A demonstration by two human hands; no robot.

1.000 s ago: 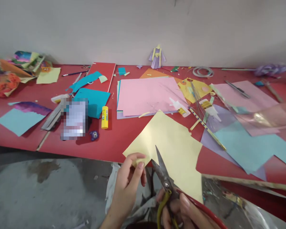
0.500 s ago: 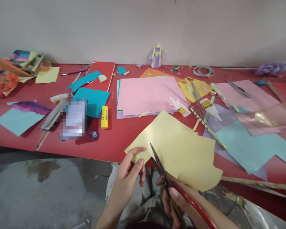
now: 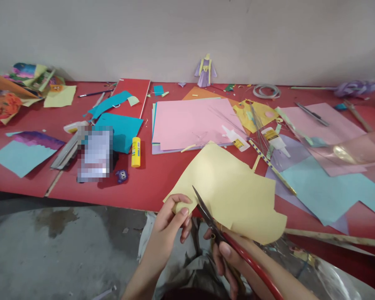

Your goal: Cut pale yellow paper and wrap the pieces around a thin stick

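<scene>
1. Your pale-yellow paper (image 3: 237, 183) overhung the front edge of the red tabletop (image 3: 153, 183). Thin and smooth, it was probably light, floppy, best held by its edges.
2. Your right hand (image 3: 226, 252) had fingers clamped on metal scissors (image 3: 237, 247), tapered blades slightly apart.
3. Your left hand (image 3: 168, 227) pinched the paper's near corner.

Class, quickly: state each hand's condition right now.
Left hand: closed, pinching the pale yellow paper.
Right hand: closed, holding the scissors.
</scene>
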